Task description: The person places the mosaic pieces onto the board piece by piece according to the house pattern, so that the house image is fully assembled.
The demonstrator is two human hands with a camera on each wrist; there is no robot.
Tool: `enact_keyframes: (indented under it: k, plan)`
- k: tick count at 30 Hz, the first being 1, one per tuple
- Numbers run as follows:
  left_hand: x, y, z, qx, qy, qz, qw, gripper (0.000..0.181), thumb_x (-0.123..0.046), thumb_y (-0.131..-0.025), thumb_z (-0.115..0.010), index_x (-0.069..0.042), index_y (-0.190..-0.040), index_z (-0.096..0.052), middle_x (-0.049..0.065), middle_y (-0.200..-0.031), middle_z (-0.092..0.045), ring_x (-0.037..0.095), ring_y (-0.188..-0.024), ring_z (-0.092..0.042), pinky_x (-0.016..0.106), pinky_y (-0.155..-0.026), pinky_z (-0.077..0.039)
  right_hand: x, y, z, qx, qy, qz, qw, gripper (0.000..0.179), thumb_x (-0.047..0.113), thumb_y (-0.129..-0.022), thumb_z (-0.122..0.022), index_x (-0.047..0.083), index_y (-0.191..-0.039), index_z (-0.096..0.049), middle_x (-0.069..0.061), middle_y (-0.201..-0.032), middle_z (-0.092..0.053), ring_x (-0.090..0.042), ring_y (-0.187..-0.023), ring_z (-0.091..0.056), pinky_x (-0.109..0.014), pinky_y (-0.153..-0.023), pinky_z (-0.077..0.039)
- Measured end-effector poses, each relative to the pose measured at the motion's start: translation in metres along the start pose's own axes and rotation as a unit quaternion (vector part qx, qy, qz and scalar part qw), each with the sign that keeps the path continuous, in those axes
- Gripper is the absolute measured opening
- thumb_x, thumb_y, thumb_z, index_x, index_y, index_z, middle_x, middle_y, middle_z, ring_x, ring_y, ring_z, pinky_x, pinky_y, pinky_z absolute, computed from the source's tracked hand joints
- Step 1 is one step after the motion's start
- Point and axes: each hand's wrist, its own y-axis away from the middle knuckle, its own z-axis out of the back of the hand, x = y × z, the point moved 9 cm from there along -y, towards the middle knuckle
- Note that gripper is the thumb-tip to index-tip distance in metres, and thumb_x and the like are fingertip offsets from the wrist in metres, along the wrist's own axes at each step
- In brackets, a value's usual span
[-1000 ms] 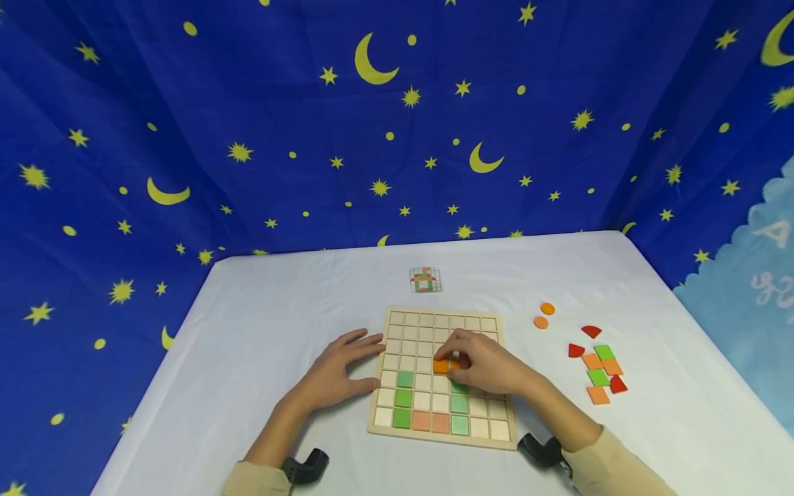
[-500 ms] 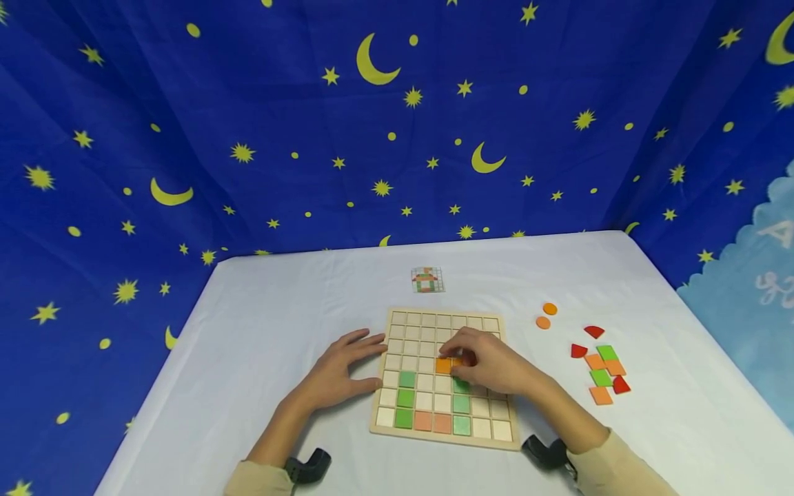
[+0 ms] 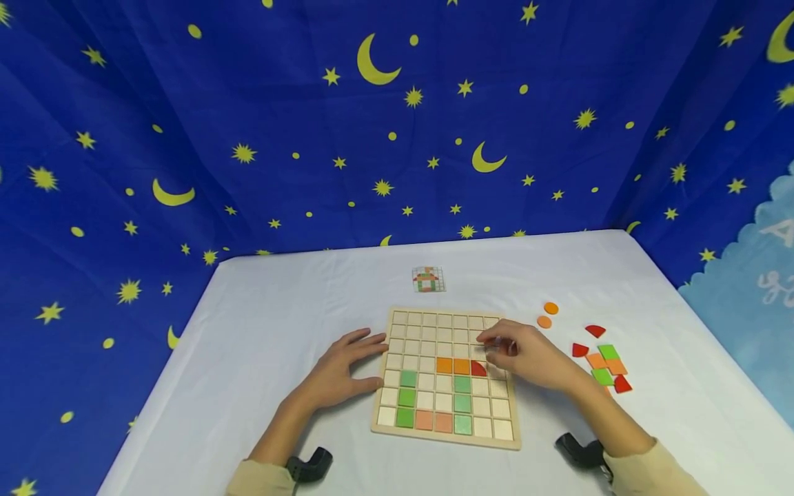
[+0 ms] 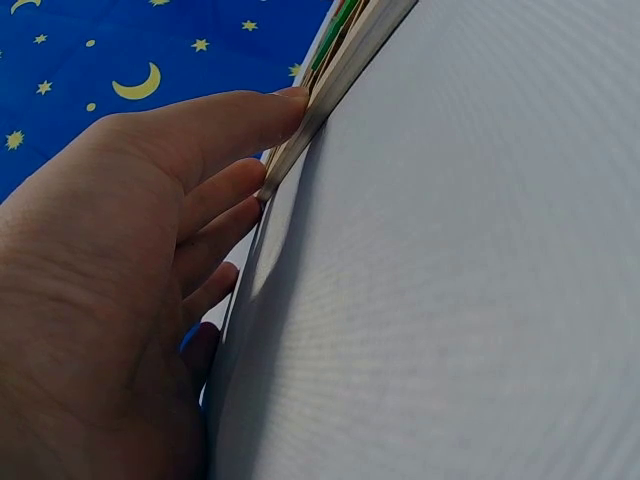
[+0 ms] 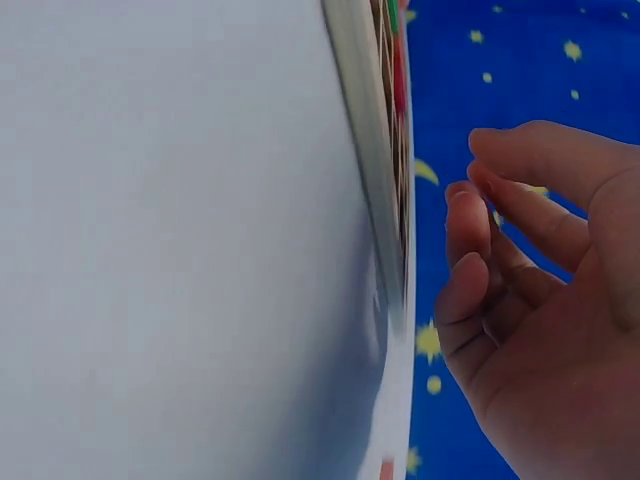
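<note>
A wooden grid board [image 3: 453, 441] lies in the middle of the table, with green, salmon and orange square tiles in some of its cells. A red quarter-circle tile [image 3: 478, 368] sits beside the orange tile [image 3: 461, 366]. My left hand [image 3: 338, 368], fingers spread, touches the board's left edge; in the left wrist view the thumb and fingertips [image 4: 290, 105] meet its side. My right hand [image 3: 530, 355] is raised over the board's right edge, fingers loosely bent. In the right wrist view, nothing shows between its fingers [image 5: 465, 225].
Right of the board lie loose pieces: orange discs [image 3: 551, 308], red quarter-circles [image 3: 595, 331], green squares [image 3: 602, 377] and salmon squares [image 3: 616, 366]. A small pattern card [image 3: 429, 279] lies behind the board. Blue curtain [image 3: 397, 124] with stars and moons stands behind the white table [image 3: 298, 296].
My right hand has moved right and back from the orange tiles toward the board's right edge, exposing the red quarter-circle in its cell. My left hand has stayed at the board's left edge.
</note>
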Motion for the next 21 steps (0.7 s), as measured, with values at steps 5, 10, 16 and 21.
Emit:
enact_keyframes:
  k: [5, 10, 16, 21]
  plan:
    - [0.0, 0.0, 0.0, -0.001, 0.003, 0.001, 1.0, 0.063, -0.05, -0.081, -0.073, -0.026, -0.137, -0.056, -0.017, -0.146, -0.042, 0.015, -0.14, -0.024, 0.053, -0.108, -0.026, -0.017, 0.015, 0.019, -0.02, 0.015, -0.015, 0.9996, 0.027, 0.015, -0.086, -0.073, 0.018, -0.113, -0.068, 0.007, -0.1, -0.064, -0.012, -0.077, -0.055, -0.025, -0.063, -0.047]
    - [0.0, -0.001, -0.002, -0.005, 0.003, -0.007, 1.0, 0.062, -0.049, -0.081, -0.073, -0.027, -0.137, -0.056, -0.017, -0.145, -0.042, 0.015, -0.14, -0.024, 0.054, -0.107, -0.026, -0.034, 0.033, 0.036, -0.036, 0.039, -0.049, 0.9974, 0.027, 0.019, -0.086, -0.074, 0.02, -0.112, -0.069, 0.008, -0.099, -0.063, -0.012, -0.076, -0.053, -0.025, -0.063, -0.045]
    - [-0.001, -0.001, -0.002, -0.007, 0.0, -0.009, 0.9999, 0.062, -0.049, -0.081, -0.073, -0.027, -0.137, -0.056, -0.016, -0.146, -0.042, 0.015, -0.14, -0.024, 0.053, -0.108, -0.026, -0.045, 0.049, 0.051, -0.035, 0.046, -0.073, 0.9956, 0.02, 0.023, -0.086, -0.074, 0.019, -0.106, -0.071, 0.009, -0.086, -0.062, -0.011, -0.072, -0.053, -0.025, -0.06, -0.045]
    - [-0.001, 0.0, 0.0, -0.008, -0.007, -0.011, 0.9999, 0.062, -0.049, -0.081, -0.073, -0.027, -0.136, -0.057, -0.016, -0.145, -0.042, 0.014, -0.14, -0.024, 0.051, -0.108, -0.026, -0.059, 0.062, 0.06, -0.035, 0.035, -0.092, 0.9945, 0.023, 0.022, -0.087, -0.073, 0.017, -0.11, -0.071, 0.005, -0.084, -0.061, -0.012, -0.068, -0.055, -0.025, -0.056, -0.046]
